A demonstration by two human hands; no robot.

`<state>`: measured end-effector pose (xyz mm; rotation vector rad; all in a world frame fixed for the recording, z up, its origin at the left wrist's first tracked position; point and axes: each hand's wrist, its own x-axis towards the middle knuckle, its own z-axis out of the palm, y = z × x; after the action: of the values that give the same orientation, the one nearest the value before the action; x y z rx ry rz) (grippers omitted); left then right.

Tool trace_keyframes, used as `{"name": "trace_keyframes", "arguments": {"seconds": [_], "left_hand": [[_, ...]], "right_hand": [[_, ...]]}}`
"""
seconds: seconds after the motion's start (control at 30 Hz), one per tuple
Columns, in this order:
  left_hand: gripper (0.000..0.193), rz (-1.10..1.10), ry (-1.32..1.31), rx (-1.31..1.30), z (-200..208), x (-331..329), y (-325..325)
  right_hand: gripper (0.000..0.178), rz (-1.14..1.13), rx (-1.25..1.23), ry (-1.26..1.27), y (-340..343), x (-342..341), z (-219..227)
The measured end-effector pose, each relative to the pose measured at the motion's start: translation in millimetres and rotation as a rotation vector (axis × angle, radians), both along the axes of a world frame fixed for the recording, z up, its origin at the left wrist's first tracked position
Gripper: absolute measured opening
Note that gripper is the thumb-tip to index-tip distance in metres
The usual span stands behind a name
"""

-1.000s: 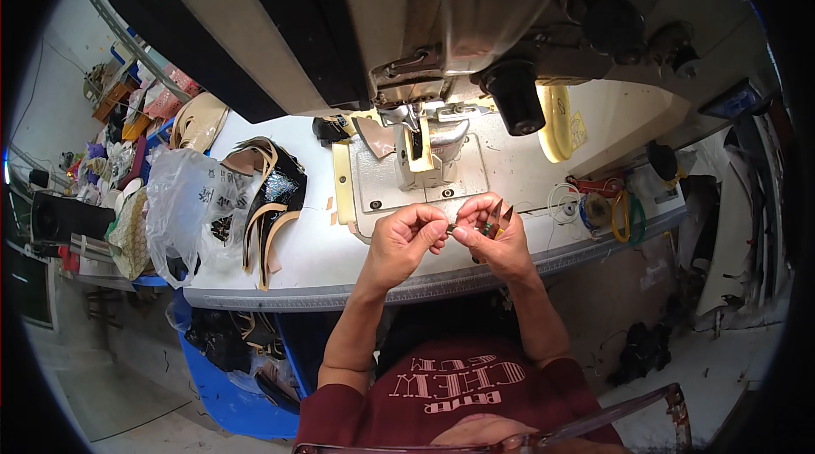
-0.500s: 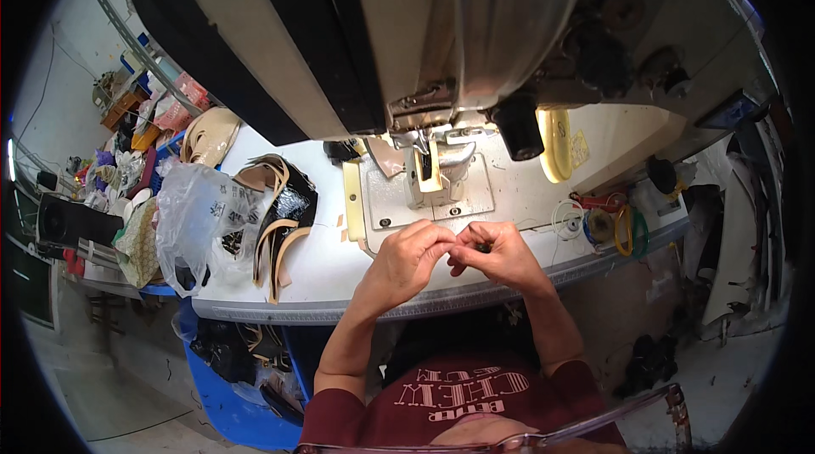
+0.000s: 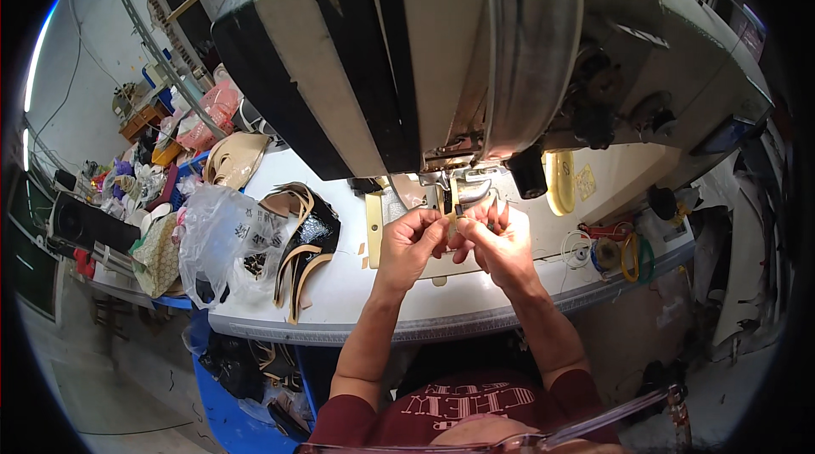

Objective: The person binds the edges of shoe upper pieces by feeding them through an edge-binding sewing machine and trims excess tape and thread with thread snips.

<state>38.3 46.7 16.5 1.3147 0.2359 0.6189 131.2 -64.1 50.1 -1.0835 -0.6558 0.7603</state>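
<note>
Close under the head of a large sewing machine, both of my hands are raised together by the presser foot and needle area. My left hand is closed in a pinch, thumb against fingers. Facing it, my right hand also pinches, its fingertips almost meeting the left ones. A small dark bit shows at the right fingertips, too small to name. Any thread between the hands cannot be made out. My fingers partly cover the machine's raised metal post and its base plate.
Curved black-and-tan strips and a clear plastic bag lie on the white table at left. Rolls and yellow and green rings sit at right. A blue bin stands below the table's left edge.
Both hands have moved forward from the table's front part to beneath the machine head, still pinching close together. The view has shifted, showing more of the machine's top.
</note>
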Motion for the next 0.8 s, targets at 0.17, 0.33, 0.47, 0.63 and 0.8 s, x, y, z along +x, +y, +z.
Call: {"name": "trace_keyframes", "arguments": {"seconds": [0.17, 0.33, 0.47, 0.63, 0.8], "left_hand": [[0.021, -0.076, 0.018, -0.161, 7, 0, 8], [0.029, -0.132, 0.088, -0.134, 20, 5, 21], [0.028, -0.121, 0.155, -0.064, 22, 11, 23], [0.031, -0.100, 0.180, -0.048, 28, 10, 19], [0.022, -0.108, 0.149, -0.053, 25, 10, 21]], "right_hand": [[0.011, -0.009, -0.034, -0.004, 5, 0, -3], [0.011, 0.025, -0.052, -0.033, 4, -3, -1], [0.012, 0.032, -0.073, -0.031, 6, 0, -6], [0.013, 0.023, -0.081, -0.036, 5, -4, -8], [0.013, 0.001, -0.050, -0.040, 6, -5, -11]]}}
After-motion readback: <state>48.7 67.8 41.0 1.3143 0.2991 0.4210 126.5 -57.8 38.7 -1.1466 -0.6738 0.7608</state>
